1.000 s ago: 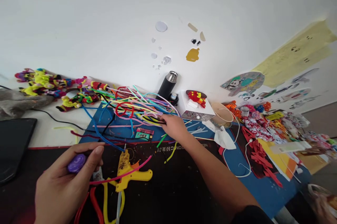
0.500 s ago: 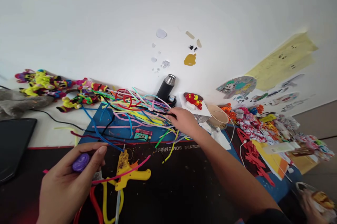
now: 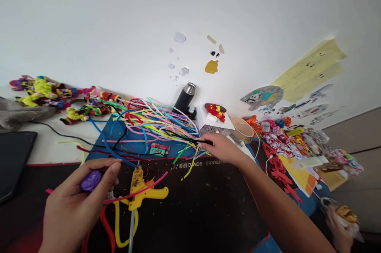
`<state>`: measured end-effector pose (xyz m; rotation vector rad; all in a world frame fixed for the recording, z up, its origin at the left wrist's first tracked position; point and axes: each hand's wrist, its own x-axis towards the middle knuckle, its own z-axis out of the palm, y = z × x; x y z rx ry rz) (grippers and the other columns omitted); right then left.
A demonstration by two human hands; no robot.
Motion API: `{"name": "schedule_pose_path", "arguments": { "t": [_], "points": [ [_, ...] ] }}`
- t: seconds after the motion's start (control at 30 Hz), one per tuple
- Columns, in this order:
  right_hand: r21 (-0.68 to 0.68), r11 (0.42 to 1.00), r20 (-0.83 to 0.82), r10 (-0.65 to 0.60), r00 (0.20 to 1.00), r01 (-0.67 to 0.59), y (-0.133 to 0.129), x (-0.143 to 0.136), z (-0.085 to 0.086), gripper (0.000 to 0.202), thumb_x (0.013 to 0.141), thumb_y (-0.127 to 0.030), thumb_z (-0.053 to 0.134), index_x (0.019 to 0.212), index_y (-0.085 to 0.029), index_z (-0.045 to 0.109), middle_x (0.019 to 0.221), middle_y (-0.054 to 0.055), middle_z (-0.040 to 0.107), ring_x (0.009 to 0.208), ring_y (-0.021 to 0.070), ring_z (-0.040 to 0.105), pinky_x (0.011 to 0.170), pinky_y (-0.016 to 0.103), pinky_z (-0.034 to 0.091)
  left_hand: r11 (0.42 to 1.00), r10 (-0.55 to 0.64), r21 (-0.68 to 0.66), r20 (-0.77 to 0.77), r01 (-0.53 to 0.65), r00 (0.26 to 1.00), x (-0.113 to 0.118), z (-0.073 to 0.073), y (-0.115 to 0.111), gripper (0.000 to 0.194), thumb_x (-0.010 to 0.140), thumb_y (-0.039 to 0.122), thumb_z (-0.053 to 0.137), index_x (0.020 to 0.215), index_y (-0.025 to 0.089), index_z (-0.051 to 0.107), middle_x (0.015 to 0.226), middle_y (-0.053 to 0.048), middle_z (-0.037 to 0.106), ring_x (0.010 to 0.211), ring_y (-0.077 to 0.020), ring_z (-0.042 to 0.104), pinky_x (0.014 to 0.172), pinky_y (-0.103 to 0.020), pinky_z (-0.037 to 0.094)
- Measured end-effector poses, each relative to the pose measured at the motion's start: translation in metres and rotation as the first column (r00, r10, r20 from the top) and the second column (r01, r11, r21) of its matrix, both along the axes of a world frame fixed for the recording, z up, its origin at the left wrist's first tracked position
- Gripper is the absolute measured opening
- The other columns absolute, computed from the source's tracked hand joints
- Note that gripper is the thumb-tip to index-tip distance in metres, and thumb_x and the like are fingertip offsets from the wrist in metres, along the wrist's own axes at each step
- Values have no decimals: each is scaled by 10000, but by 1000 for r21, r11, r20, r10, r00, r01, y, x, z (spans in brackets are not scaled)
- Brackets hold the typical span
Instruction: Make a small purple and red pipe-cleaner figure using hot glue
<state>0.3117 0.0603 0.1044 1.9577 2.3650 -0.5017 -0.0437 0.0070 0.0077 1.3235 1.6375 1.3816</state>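
My left hand [image 3: 80, 197] is closed around a purple pipe cleaner coil [image 3: 91, 181] at the lower left. A pink pipe cleaner [image 3: 145, 187] passes beneath that hand and across a yellow glue gun [image 3: 138, 189] lying on the dark mat. My right hand [image 3: 218, 146] pinches the end of black pipe cleaners [image 3: 190, 139] at the right side of a pile of colourful pipe cleaners [image 3: 160, 122]. Their far ends still lie among the pile. Red-handled pliers [image 3: 107, 227] lie partly hidden beside my left hand.
Behind the pile, a black thermos [image 3: 185, 97] stands by the wall, with a white box [image 3: 218, 126] to its right. Pipe cleaner dolls [image 3: 44, 88] line the left. A black tablet [image 3: 16, 161] lies at the left edge. Another person's hand [image 3: 339, 225] holds food at lower right.
My right hand has drawn back toward me and slightly right, pulling the black pipe cleaners partly out of the pile. My left hand stays nearly still. The view has shifted slightly.
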Motion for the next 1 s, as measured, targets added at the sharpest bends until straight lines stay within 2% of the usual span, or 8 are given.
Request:
{"name": "schedule_pose_path", "arguments": {
  "t": [0.1,0.17,0.27,0.37,0.47,0.73,0.87,1.0],
  "points": [
    [-50,999,-195,-20,981,11,-11,8,-2,259,1087,-360,613,900,-210,710,806,-8,717,764,185,661,694,266,443,1000,-12,-15,-2,12,1000,0,0,-1,258,792,507,817,918,283,843,706,41,782,580,-147,706,605,-198,558],
    [-91,995,-245,-54,968,32,-17,15,-11,312,1107,-414,577,897,-212,688,775,-14,706,734,185,671,683,267,459,1000,-21,-10,-2,21,1000,1,0,-1,260,790,509,817,917,283,842,697,40,776,575,-150,704,600,-202,559],
    [-105,994,-108,-19,994,8,-23,24,-31,331,1145,-417,508,965,-220,705,827,-3,757,758,188,711,701,265,479,1000,-14,3,3,14,1000,2,-1,1,262,781,514,817,911,288,843,692,38,778,561,-153,701,575,-202,553],
    [-84,996,7,-4,1000,4,-25,30,-51,226,1078,-331,640,920,-214,754,894,44,795,845,230,727,727,287,456,1000,-9,-15,-2,9,1000,3,-1,2,264,774,515,821,908,289,844,689,37,780,557,-154,703,564,-202,551],
    [-59,998,86,-15,996,20,-25,35,-63,178,1051,-258,658,956,-207,800,958,86,817,896,265,743,743,307,456,999,-9,-38,-19,8,1000,3,-2,3,270,770,513,824,914,285,844,692,37,784,564,-150,708,570,-196,547],
    [-8,1000,147,-16,989,17,-22,44,-68,263,1116,-296,592,1163,-248,847,1142,88,852,1046,258,780,865,308,515,999,22,-28,-26,-22,999,5,-10,4,303,769,549,837,928,292,846,712,39,792,554,-142,698,559,-188,537],
    [41,999,136,-29,990,24,-20,35,-71,305,1140,-346,559,1235,-240,829,1188,105,845,1086,264,782,911,321,525,1000,26,-15,-46,-27,999,5,-11,5,284,770,536,836,914,291,844,719,41,796,553,-135,696,568,-181,541],
    [46,999,111,-3,994,-2,-18,21,-73,255,1107,-354,628,1221,-251,831,1186,104,844,1099,264,782,931,323,538,1000,18,-23,-61,-19,998,3,-11,6,264,768,519,826,901,292,843,677,47,779,531,-136,695,536,-176,535]
  ]
}}
